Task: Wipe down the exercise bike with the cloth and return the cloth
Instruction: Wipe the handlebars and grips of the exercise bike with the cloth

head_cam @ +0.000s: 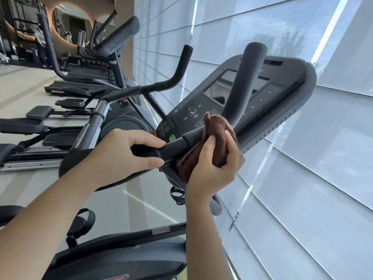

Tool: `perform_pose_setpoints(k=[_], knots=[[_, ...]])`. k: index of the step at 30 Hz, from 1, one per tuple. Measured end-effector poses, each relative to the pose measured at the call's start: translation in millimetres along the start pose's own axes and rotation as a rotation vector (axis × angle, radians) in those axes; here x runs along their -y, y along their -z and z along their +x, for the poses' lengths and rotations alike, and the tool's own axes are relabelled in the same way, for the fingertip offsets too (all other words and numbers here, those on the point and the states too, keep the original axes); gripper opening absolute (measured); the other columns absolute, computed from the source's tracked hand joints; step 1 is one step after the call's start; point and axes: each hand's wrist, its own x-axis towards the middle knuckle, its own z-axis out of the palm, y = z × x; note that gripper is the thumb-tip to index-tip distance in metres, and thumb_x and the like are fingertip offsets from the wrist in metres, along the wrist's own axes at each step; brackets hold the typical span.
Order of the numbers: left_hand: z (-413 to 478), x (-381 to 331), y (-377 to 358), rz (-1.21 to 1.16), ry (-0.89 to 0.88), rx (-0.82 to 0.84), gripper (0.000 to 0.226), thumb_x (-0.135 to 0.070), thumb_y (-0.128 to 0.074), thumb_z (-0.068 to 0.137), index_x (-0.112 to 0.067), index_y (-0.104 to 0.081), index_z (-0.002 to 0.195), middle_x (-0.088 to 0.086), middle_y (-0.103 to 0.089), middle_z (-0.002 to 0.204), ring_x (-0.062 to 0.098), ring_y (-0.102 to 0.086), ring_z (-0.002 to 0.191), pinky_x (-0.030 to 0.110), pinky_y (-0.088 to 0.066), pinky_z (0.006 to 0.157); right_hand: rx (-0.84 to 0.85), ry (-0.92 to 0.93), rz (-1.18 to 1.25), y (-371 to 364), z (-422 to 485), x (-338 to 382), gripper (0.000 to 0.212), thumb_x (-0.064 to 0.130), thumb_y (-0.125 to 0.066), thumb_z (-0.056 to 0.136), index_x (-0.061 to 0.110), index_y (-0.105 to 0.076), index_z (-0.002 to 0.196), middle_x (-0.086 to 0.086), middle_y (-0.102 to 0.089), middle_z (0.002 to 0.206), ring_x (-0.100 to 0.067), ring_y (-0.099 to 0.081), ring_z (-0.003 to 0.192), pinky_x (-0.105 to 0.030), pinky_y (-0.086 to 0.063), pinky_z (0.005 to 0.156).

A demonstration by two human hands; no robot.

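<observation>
Exercise bike (262,102): dark console with screen and buttons, padded handlebars, standing before pale window blinds (302,178).
Left hand (125,152): fingers curled round the horizontal handlebar (175,146), thumb beneath.
Right hand (216,164): closed on a brown cloth (216,128), bunched and pressed around the bar's bend just below the console.
Cloth's lower end probably drapes behind the bar; partly hidden.
Further machines (90,63) lined up to the left.

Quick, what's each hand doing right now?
Left hand: closed around the handlebar.
Right hand: closed on the brown cloth, pressed to that bar.
</observation>
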Motion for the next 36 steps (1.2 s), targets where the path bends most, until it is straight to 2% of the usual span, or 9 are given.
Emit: perform_pose_setpoints(k=[4, 8, 10, 14, 18, 24, 28, 33, 36], knots=[[0, -2, -1, -0.013, -0.004, 0.015, 0.03, -0.03, -0.078, 0.061, -0.038, -0.069, 0.089, -0.024, -0.067, 0.095, -0.01, -0.058, 0.092, -0.002, -0.035, 0.078, 0.156, 0.139, -0.107, 7, 11, -2, 0.019, 0.018, -0.068, 0.075, 0.017, -0.068, 0.094, -0.012, -0.055, 0.103, -0.008, -0.053, 0.1, -0.012, -0.038, 0.09], [1, -2, -2, -0.052, -0.005, -0.001, 0.032, -0.023, -0.079, 0.062, -0.033, -0.07, 0.091, -0.019, -0.068, 0.096, -0.006, -0.059, 0.092, 0.005, -0.039, 0.084, -0.005, 0.046, -0.084, -3, 13, 1, 0.021, 0.015, -0.069, 0.074, 0.012, -0.07, 0.095, -0.011, -0.053, 0.105, -0.012, -0.055, 0.101, -0.015, -0.041, 0.092], [0, -1, -4, -0.038, -0.016, -0.012, 0.032, -0.021, -0.079, 0.064, -0.03, -0.07, 0.094, -0.017, -0.068, 0.098, -0.003, -0.06, 0.093, 0.011, -0.042, 0.086, 0.002, 0.074, -0.103, -6, -10, 8, 0.021, 0.013, -0.07, 0.074, 0.012, -0.07, 0.095, -0.01, -0.051, 0.103, -0.012, -0.055, 0.1, -0.014, -0.04, 0.091], [-4, -4, -6, -0.029, -0.054, -0.027, 0.031, -0.016, -0.075, 0.071, -0.02, -0.069, 0.101, -0.01, -0.065, 0.106, 0.001, -0.058, 0.099, 0.011, -0.04, 0.089, 0.202, 0.213, -0.255, 2, -22, 13, 0.023, 0.012, -0.07, 0.075, 0.013, -0.07, 0.098, -0.012, -0.049, 0.103, -0.004, -0.05, 0.095, -0.003, -0.035, 0.085], [-14, -3, 1, 0.037, -0.105, -0.115, 0.027, -0.011, -0.067, 0.078, -0.013, -0.067, 0.104, -0.002, -0.061, 0.112, 0.004, -0.052, 0.105, 0.008, -0.034, 0.093, 0.364, 0.207, -0.363, 16, -21, 26, 0.024, 0.013, -0.069, 0.077, 0.016, -0.069, 0.101, -0.007, -0.045, 0.105, -0.014, -0.053, 0.097, 0.002, -0.031, 0.081], [-68, 18, 20, 0.23, -0.167, -0.163, 0.032, -0.009, -0.065, 0.079, -0.009, -0.063, 0.111, 0.005, -0.06, 0.114, 0.016, -0.052, 0.108, 0.023, -0.035, 0.095, 0.491, 0.098, -0.358, 38, -60, 37, 0.023, 0.013, -0.07, 0.078, 0.02, -0.069, 0.1, -0.007, -0.05, 0.106, 0.011, -0.049, 0.094, 0.0, -0.033, 0.086], [-105, 38, 43, 0.319, -0.16, -0.176, 0.032, -0.007, -0.064, 0.08, -0.008, -0.062, 0.112, 0.008, -0.061, 0.114, 0.021, -0.053, 0.108, 0.035, -0.039, 0.097, 0.491, 0.092, -0.356, 43, -97, 49, 0.027, 0.014, -0.069, 0.077, 0.024, -0.067, 0.102, -0.001, -0.047, 0.106, 0.006, -0.05, 0.097, -0.002, -0.033, 0.088], [-153, 69, 73, 0.471, -0.118, -0.168, 0.028, -0.004, -0.066, 0.077, -0.004, -0.064, 0.105, 0.012, -0.064, 0.108, 0.03, -0.058, 0.102, 0.042, -0.043, 0.088, 0.636, 0.09, -0.389, 45, -161, 60, 0.028, 0.015, -0.07, 0.076, 0.024, -0.067, 0.102, -0.004, -0.049, 0.106, 0.004, -0.047, 0.098, -0.006, -0.035, 0.09], [-188, 93, 94, 0.511, -0.057, -0.185, 0.026, -0.003, -0.067, 0.075, -0.004, -0.065, 0.101, 0.012, -0.064, 0.104, 0.03, -0.059, 0.097, 0.041, -0.045, 0.084, 0.762, 0.047, -0.394, 41, -206, 63, 0.029, 0.009, -0.073, 0.074, 0.022, -0.068, 0.1, -0.004, -0.048, 0.103, 0.007, -0.046, 0.096, -0.001, -0.033, 0.088]])
